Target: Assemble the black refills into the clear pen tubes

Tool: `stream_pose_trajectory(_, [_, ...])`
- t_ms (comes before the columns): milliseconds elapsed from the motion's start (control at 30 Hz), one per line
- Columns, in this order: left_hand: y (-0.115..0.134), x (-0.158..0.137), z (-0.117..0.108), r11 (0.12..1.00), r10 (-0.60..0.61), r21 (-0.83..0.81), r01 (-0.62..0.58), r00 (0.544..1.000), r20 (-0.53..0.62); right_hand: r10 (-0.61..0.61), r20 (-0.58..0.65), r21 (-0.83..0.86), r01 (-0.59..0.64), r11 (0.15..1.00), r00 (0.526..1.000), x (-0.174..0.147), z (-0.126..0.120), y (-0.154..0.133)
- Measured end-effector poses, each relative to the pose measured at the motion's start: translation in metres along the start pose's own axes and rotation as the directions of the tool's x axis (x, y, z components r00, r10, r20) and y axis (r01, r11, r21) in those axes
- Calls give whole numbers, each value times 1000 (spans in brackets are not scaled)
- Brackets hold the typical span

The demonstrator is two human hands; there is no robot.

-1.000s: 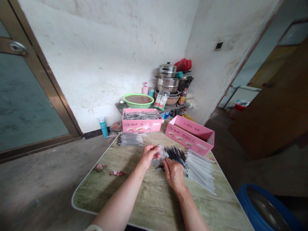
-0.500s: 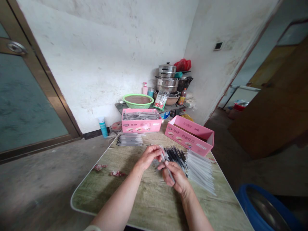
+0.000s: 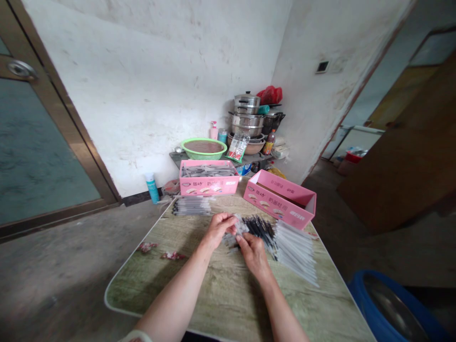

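Observation:
My left hand (image 3: 221, 228) is closed in a pinch over the table, its fingertips by a heap of small clear plastic pieces (image 3: 240, 224). What it pinches is too small to make out. Knuckles up, my right hand (image 3: 252, 249) has its fingers curled down at the near edge of that heap; its fingertips are partly hidden. Just right of the heap lie many thin black-ended sticks like pen refills (image 3: 261, 230). Beside them is a fanned row of clear pen barrels (image 3: 296, 251). Grey-white pens (image 3: 192, 206) lie in a row at the table's far left.
A pink box (image 3: 209, 185) full of pens stands at the table's back edge. Another pink box (image 3: 280, 202) stands to its right. Behind are a green basin (image 3: 204, 154) and stacked pots (image 3: 247, 118). A blue tub (image 3: 359, 294) stands right of the table (image 3: 167, 285).
My right hand has turned palm down and moved slightly up and left to the clear pieces. The pen-like stick it held is out of sight. My left hand has barely moved.

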State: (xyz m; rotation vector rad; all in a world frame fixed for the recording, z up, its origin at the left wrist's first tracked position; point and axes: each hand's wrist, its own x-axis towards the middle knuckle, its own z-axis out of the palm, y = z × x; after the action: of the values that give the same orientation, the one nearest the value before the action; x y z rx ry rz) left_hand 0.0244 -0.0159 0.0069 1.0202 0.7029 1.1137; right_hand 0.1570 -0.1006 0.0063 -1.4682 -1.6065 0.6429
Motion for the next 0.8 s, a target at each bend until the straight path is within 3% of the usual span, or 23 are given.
stream_pose_trajectory(67, [5, -2, -1, 1000, -5, 0, 5, 997, 79, 97, 206, 344, -164, 924, 974, -1, -3, 1])
stream_pose_trajectory(133, [9, -4, 1, 1000, -1, -7, 2, 991, 134, 121, 354, 535, -307, 787, 927, -2, -6, 3])
stream_pose_trajectory(167, [10, -5, 2, 1000, 3, -9, -2, 988, 152, 112, 381, 575, -330, 748, 918, -2, -7, 4])
stream_pose_trajectory(233, [8, -5, 5, 1000, 13, -8, -12, 989, 150, 87, 342, 571, -281, 772, 936, -2, -10, 5])
stream_pose_trajectory(300, [4, -4, 7, 1000, 21, -6, -20, 996, 91, 46, 201, 424, -129, 896, 979, -2, -10, 5])
stream_pose_trajectory(367, [-1, -3, 8, 1000, 14, -10, -14, 1000, 10, -26, 21, 114, 23, 993, 999, -1, -8, 4])
stream_pose_trajectory(467, [-5, -1, 8, 1000, 9, -21, -11, 996, -87, -114, -136, -303, 68, 950, 984, 0, -2, 1])
stream_pose_trajectory(533, [-4, -1, 8, 999, 32, -17, -35, 993, -117, -118, -173, -351, 50, 935, 978, 0, 1, -1])
stream_pose_trajectory(600, [-1, -2, 7, 998, 56, -14, -58, 994, -93, -71, -128, -186, 46, 981, 989, 1, 1, -1])
stream_pose_trajectory(667, [2, -3, 6, 999, 38, -35, -37, 999, 20, 26, 27, 143, -29, 989, 999, 2, 1, 0])
stream_pose_trajectory(733, [5, -5, 5, 998, 9, -65, -2, 993, 116, 93, 207, 450, -179, 875, 974, 3, -1, 2])
stream_pose_trajectory(800, [7, -7, 5, 996, 1, -85, 14, 985, 174, 110, 301, 623, -282, 730, 947, 3, -4, 3])
